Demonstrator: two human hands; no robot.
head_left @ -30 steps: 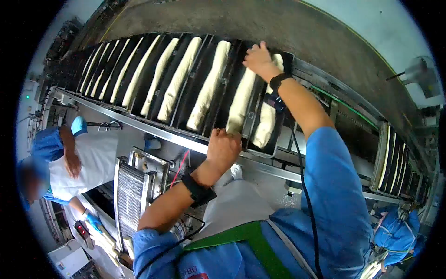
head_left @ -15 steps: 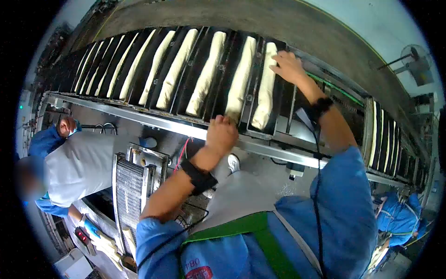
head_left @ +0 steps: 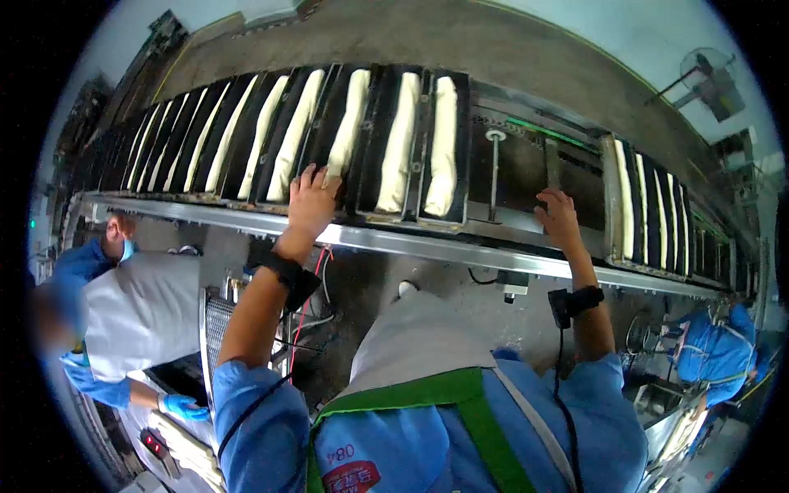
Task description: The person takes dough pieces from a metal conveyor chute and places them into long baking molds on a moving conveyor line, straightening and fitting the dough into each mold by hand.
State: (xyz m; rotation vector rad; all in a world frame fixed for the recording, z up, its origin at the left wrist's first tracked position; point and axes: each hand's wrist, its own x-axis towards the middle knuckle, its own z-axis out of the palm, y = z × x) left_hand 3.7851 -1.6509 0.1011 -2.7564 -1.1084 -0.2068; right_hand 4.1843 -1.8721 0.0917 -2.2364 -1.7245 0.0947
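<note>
Long pale dough rolls lie lengthwise in dark narrow pans, side by side on a conveyor. My left hand reaches over the near rim, its fingers spread at the close end of another dough roll; the fingertips seem to touch it. To the right, my right hand hovers over the conveyor gap with its fingers loosely apart and nothing in them. A metal rod with a round top stands between that hand and the nearest pan.
More filled pans sit further right. A metal rail runs along the near side. One co-worker is at the lower left beside a table with dough pieces; another person is at the right. A fan stands beyond.
The row of pans has shifted left in view, and the gap beside it shows wider. My right hand has left the dough roll's far end and come nearer, rightwards; my left hand has moved left.
</note>
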